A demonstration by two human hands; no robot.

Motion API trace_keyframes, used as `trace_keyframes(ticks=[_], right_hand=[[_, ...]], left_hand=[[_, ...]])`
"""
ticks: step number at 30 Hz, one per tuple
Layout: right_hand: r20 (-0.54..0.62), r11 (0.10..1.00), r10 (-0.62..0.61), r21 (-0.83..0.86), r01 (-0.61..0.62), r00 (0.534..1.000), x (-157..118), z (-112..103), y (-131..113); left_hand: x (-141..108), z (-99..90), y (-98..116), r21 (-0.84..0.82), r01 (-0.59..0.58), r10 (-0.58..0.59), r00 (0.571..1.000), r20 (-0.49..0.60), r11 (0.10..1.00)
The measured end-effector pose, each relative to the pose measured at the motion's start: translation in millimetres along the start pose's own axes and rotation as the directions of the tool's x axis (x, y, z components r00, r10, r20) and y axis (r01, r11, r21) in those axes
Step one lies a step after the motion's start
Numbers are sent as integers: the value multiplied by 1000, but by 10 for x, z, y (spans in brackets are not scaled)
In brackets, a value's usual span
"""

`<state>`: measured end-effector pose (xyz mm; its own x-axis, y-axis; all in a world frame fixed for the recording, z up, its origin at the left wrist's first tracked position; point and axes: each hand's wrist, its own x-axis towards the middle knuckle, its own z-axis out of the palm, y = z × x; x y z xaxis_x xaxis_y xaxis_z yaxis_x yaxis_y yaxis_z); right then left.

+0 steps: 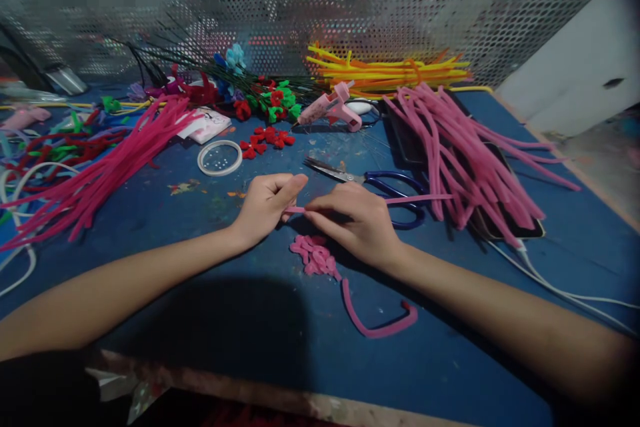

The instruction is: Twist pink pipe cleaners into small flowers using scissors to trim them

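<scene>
A pink pipe cleaner [420, 199] runs between my two hands and sticks out to the right past my right hand. My left hand [270, 203] is closed round its left end, thumb raised. With thumb and fingertips my right hand [353, 217] pinches it a short way along. Just below lies a small cluster of pink looped petals [314, 255]. Nearer me rests a bent pink pipe cleaner piece [375, 332] with an angled end. Behind my right hand are blue-handled scissors [395, 180], their blades pointing left.
A bundle of pink pipe cleaners [460, 153] lies over a phone [530, 227] on the right. Magenta pipe cleaners [120, 160] spread at left. Behind stand a pink glue gun [330, 109], a tape roll [220, 172], red flowers [267, 139] and yellow pipe cleaners [385, 75].
</scene>
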<state>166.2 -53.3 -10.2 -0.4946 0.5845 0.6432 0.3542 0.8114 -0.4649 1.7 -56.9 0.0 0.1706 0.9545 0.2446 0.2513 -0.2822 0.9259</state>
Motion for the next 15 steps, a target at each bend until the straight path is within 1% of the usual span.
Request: trace_keyframes(ticks=[3, 5, 6, 7, 8, 9, 10, 11, 12, 13, 14, 15], right_hand=[[9, 1000, 13, 27, -14, 1000, -3, -28, 5], [7, 999, 25, 47, -26, 1000, 7, -30, -16], [1, 998, 32, 53, -32, 999, 14, -25, -32], [-9, 998, 37, 53, -37, 999, 22, -14, -52], [-21, 998, 37, 50, -36, 999, 29, 0, -74], [-33, 999, 29, 45, -28, 999, 34, 19, -98], [-44, 999, 12, 38, -11, 999, 36, 39, -124], [-52, 1000, -11, 27, 12, 999, 35, 61, -149], [-53, 999, -37, 14, 38, 998, 32, 81, -175], [-44, 998, -63, 3, 63, 997, 25, 99, -199], [-28, 996, -87, -1, 87, 996, 17, 113, -221], [-9, 994, -107, 4, 107, 994, 9, 124, -241]], left_hand=[[-5, -11, -14, 19, 7, -7, 1000, 3, 1000], [-3, -7, -28, 52, -17, 18, 1000, -15, 998], [0, 1, -34, 77, -52, 56, 997, -50, 996], [3, 14, -39, 104, -104, 116, 987, -108, 989], [5, 31, -41, 130, -168, 190, 964, -185, 977], [5, 53, -42, 153, -234, 268, 926, -265, 960], [3, 77, -40, 171, -297, 338, 879, -335, 940], [-3, 102, -35, 182, -351, 395, 834, -386, 919], [-13, 126, -30, 189, -390, 433, 800, -415, 902], [-25, 147, -23, 193, -410, 452, 786, -422, 892], [-39, 162, -15, 196, -415, 459, 788, -411, 888], [-55, 171, -7, 198, -407, 452, 804, -385, 892]])
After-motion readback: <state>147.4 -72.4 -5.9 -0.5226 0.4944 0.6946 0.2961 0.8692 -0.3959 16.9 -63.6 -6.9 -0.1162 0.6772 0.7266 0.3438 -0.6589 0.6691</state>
